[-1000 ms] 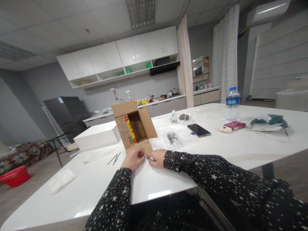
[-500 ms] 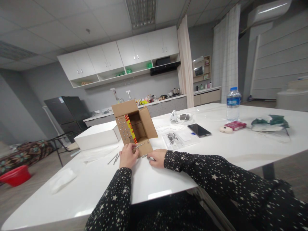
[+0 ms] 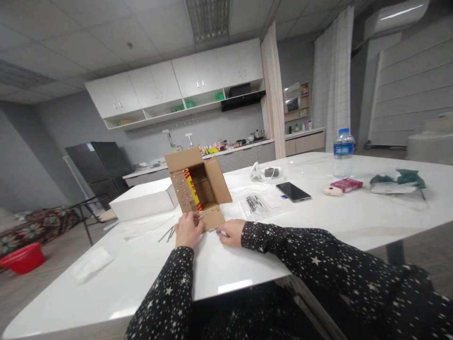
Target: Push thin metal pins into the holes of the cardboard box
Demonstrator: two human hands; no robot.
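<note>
Handling small metal pieces at the open cardboard box [image 3: 216, 184]

Head view only, read remotely. Box stands on the white table [image 3: 247, 269], directly in front of me, mouth and lower flap [image 3: 214, 220] facing my way. Small shiny bits dot its left panel; a row of them crosses the lower flap.

Left hand [image 3: 188, 230]: curled at the flap's left side, fingertips seemingly on the cardboard. How far its grip is closed, and whether it has a piece, I cannot tell.

Right hand [image 3: 230, 232]: low on the table, fingertips beside a thin metal piece [image 3: 212, 229] at the flap's front edge. Whether it is pinched or only touched, I can't make out.

Nearby: thin dark rods [image 3: 165, 234] left of the left hand, a clear pouch [image 3: 260, 206] beyond the right.

My judgement: the step in hand is fine placing or adjusting along the flap's row. Next move calls for a light fingertip pinch and a steady box, without disturbing the neighbouring bits.
</note>
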